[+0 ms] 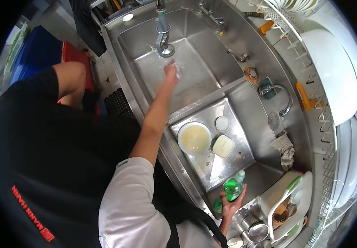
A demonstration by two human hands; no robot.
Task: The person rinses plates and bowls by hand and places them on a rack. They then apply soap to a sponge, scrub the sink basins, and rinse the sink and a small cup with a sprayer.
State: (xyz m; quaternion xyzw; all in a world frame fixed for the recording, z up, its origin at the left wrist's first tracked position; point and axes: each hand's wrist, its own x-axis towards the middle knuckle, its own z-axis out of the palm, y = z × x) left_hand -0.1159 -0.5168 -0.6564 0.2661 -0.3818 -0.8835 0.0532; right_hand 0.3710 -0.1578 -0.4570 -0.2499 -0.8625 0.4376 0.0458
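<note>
My left hand [171,71] reaches into the far basin [199,62], just below a hanging spray nozzle [167,51]. Whitish splashes show beside its fingers, which are too small and smeared to read. Low on the right, my right hand [233,203] is wrapped round a bottle of green dish soap [232,189] with a pale cap. Short of that bottle, in the near basin [244,120], sit a round white bowl [194,138] of cloudy yellowish liquid, a squarish tub [223,146] with pale contents and a small round white lid or dish [222,123].
A curved tap [288,101] and a crumpled rag [285,149] are on the right ledge. Beyond it, a wire rack [327,124] holds white plates and bowls. A white basket [265,202] with brown items stands at lower right. Another person in a black shirt [58,157] is close on the left.
</note>
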